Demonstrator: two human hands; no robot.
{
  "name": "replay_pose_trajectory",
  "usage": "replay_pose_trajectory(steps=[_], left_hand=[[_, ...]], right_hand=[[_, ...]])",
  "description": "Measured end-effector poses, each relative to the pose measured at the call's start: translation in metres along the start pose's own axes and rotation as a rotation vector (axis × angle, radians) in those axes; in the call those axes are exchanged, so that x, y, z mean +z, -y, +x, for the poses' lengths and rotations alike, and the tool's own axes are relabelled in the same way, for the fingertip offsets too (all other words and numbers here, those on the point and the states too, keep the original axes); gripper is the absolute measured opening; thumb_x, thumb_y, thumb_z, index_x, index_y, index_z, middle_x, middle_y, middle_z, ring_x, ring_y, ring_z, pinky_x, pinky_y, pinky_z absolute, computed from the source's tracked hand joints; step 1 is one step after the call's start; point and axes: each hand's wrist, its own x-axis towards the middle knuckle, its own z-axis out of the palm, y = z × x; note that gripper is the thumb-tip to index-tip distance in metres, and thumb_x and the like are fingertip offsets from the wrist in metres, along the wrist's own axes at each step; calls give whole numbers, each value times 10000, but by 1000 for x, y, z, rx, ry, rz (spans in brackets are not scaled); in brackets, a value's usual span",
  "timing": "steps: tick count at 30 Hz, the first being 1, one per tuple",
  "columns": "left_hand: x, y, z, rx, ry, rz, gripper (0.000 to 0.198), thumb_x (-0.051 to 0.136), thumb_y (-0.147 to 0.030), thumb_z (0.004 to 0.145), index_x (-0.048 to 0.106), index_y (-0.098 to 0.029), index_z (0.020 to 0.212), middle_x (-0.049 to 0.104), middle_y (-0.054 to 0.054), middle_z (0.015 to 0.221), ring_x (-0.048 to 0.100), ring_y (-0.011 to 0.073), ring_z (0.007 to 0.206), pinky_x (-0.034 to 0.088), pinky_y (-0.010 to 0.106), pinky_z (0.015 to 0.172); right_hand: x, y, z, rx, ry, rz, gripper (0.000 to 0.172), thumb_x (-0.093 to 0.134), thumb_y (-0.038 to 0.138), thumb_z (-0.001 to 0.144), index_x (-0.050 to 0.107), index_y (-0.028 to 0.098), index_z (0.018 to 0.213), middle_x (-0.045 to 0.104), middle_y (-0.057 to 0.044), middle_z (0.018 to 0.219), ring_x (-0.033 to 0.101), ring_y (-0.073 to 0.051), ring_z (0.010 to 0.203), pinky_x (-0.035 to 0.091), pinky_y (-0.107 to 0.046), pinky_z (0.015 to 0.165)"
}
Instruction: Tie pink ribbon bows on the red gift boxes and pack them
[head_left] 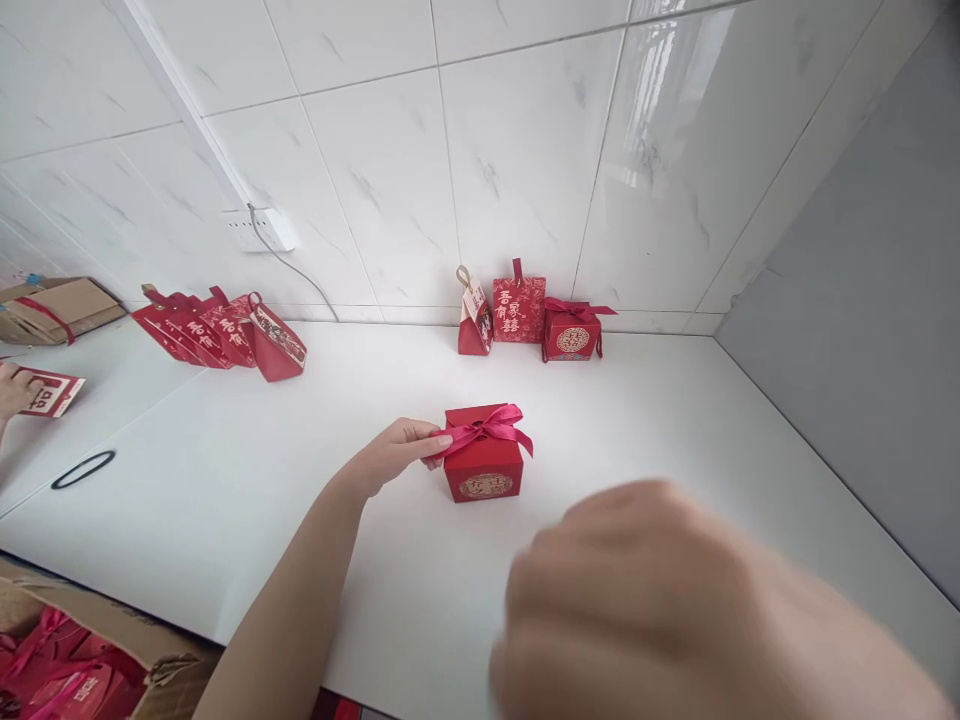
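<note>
the pink ribbon bow (491, 428) calls for a light, even pinch, lest its loops pull loose. the red gift box (486, 480) stands on the worktop (247, 480), just beside the left hand (396, 452), whose fingers are closed on the bow's left end; the blurred right hand (637, 590) is curled, apart from the box, contents untellable.

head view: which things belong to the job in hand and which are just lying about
Seemingly part of the job:
red box
ribbon, tied in a bow on it
left hand, fingers on the ribbon
right hand, blurred

Seemingly just lying about:
black loop
left packs
back packs by the wall
</note>
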Motion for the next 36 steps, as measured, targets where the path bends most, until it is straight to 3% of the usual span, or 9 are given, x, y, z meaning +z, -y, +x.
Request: replay_pose_trajectory(steps=[2, 4, 6, 8, 12, 16, 24, 33, 36], left_hand=[[3, 2, 2, 39, -99, 17, 348, 578, -491, 871, 618, -170, 743, 582, 0, 706, 540, 145, 696, 429, 280, 718], [9, 3, 5, 120, -327, 118, 287, 581, -475, 872, 625, -192, 859, 623, 11, 834, 580, 163, 790, 443, 295, 757], [18, 3, 8, 238, -567, 265, 230, 605, -429, 864, 633, -217, 947, 636, 28, 997, 596, 186, 940, 448, 317, 834], [29, 2, 12, 349, -650, 367, 183, 613, -378, 865, 659, -231, 964, 621, 39, 1087, 580, 197, 1058, 436, 342, 929], [53, -3, 15, 420, -587, 404, 111, 624, -300, 856, 683, -240, 929, 604, 47, 1109, 576, 195, 1101, 434, 361, 994], [61, -5, 15, 341, -567, 365, 36, 613, -229, 831, 648, -227, 837, 608, 37, 1086, 588, 195, 1090, 455, 366, 975], [52, 0, 14, 190, -400, 250, 93, 576, -186, 780, 604, -240, 850, 604, 13, 1095, 598, 194, 1036, 487, 348, 889], [47, -4, 13, 157, -356, 229, 68, 568, -197, 763, 581, -228, 823, 592, 18, 1072, 590, 200, 998, 483, 327, 835], [46, -3, 13, 160, -357, 220, 61, 562, -204, 770, 583, -225, 823, 590, 31, 1074, 594, 204, 976, 491, 320, 794]], right_hand=[[-17, -12, 11, 139, -57, 61, 151, 510, 365, 938, 621, 292, 865, 625, 27, 658, 505, -136, 517, 407, -293, 512], [-24, -39, 24, 291, -97, 73, 264, 489, 431, 963, 597, 243, 811, 591, 16, 635, 487, -121, 516, 367, -271, 515], [-16, -74, 33, 445, -138, 60, 339, 466, 498, 960, 583, 226, 794, 583, 1, 653, 504, -135, 552, 351, -273, 525], [4, -106, 37, 567, -168, 92, 389, 413, 535, 967, 569, 218, 807, 599, -27, 726, 535, -163, 631, 370, -286, 565], [50, -140, 32, 717, -77, 243, 471, 350, 621, 960, 500, 221, 761, 588, -31, 786, 524, -190, 723, 391, -321, 656], [72, -144, 27, 584, -38, 556, 446, 430, 607, 945, 484, 214, 740, 549, 6, 764, 481, -159, 710, 383, -306, 672], [82, -154, 23, 394, -25, 875, 345, 594, 476, 912, 515, 195, 728, 556, 2, 777, 511, -153, 753, 436, -319, 745], [79, -158, 22, 395, 35, 927, 302, 560, 443, 937, 575, 185, 781, 588, -16, 849, 532, -161, 827, 427, -328, 823], [73, -159, 20, 434, 54, 871, 297, 581, 422, 920, 540, 186, 745, 553, -1, 814, 495, -150, 786, 396, -308, 763]])
